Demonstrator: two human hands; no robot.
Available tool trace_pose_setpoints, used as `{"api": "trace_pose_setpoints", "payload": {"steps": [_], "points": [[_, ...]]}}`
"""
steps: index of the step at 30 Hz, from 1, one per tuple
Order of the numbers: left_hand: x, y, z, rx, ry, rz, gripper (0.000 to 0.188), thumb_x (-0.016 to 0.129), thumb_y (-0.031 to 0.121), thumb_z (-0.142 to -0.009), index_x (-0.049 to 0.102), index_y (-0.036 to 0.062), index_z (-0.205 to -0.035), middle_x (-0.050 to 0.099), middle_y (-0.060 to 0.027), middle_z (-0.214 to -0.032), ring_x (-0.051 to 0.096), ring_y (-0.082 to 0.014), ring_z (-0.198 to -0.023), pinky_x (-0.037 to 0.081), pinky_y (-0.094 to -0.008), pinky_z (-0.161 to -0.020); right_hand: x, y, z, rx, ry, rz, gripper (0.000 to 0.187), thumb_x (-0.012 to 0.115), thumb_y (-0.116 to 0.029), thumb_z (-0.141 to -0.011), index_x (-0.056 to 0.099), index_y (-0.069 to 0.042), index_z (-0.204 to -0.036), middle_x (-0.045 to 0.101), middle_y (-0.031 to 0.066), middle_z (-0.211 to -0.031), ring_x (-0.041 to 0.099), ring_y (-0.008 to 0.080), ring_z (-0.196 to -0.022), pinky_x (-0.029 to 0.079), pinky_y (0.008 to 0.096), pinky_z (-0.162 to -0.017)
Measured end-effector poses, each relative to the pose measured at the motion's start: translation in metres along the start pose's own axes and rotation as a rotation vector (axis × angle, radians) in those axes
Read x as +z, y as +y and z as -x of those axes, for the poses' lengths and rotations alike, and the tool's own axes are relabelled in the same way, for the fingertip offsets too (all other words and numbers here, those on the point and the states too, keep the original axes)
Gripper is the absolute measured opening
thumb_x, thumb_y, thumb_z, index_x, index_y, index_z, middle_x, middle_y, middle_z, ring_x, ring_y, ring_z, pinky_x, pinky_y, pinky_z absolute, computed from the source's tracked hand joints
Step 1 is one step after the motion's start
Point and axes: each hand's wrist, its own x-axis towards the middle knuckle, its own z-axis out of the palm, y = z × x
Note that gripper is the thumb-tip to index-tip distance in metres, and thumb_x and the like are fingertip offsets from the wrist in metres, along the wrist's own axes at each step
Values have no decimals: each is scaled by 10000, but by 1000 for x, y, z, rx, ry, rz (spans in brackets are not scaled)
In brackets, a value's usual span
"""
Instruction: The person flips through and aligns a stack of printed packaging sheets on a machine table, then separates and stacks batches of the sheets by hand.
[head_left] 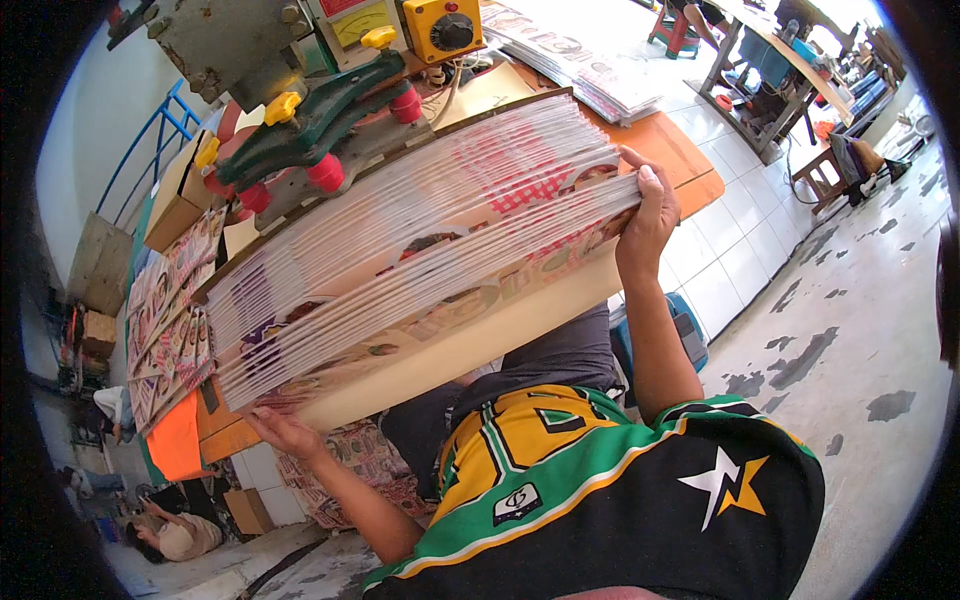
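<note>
- The left hand (283, 430), lower left of the frame, grips one end of a long fanned stack of printed sheets (420, 250); the right hand (648, 215), right of centre, clamps the other end, thumb on top.
- The stack spans the middle of the frame, resting on the orange table (690, 165) edge.
- Risk: it is held only by its ends, so the loose, glossy-looking sheets could sag or slide out in the middle if either grip eases.
- Risk: the green-armed machine (320, 120) with red and yellow knobs sits just behind; sheet edges could snag on it.
- More printed sheets (165, 310) lie at left, pink and white.
- A brown carton (175, 200) stands upper left.
- Another flat printed pile (590, 65) lies top centre.
</note>
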Motion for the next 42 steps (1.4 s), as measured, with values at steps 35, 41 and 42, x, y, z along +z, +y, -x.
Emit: {"api": "trace_pose_setpoints", "payload": {"steps": [35, 41, 42], "points": [[19, 10, 2, 78, 53, -84, 621, 494, 388, -1014, 324, -47, -1424, 505, -166, -1329, 522, -233, -1145, 434, -339, -950, -6, 9, 1, -57, 37, -146, 156, 484, -163, -965, 554, -35, -910, 556, 33, -922, 492, 104, -877, 388, 245, -835], [-1, -2, 1, 28, 54, -65, 663, 522, 404, -999, 324, -38, -1451, 435, -182, -1442, 457, -283, -1296, 364, -398, -1095, -2, -3, 0, -18, 17, -63, 334, 448, -242, -929, 612, 1, -1088, 539, 25, -887, 462, 94, -806, 363, 237, -735], [1, -1, 1, 26, 53, -62, 660, 521, 403, -1000, 326, -38, -1450, 436, -182, -1440, 457, -283, -1294, 364, -398, -1095, -2, -6, 0, -18, 17, -63, 334, 448, -242, -929, 612, 1, -1088, 539, 25, -887, 462, 94, -806, 363, 237, -735]]}}
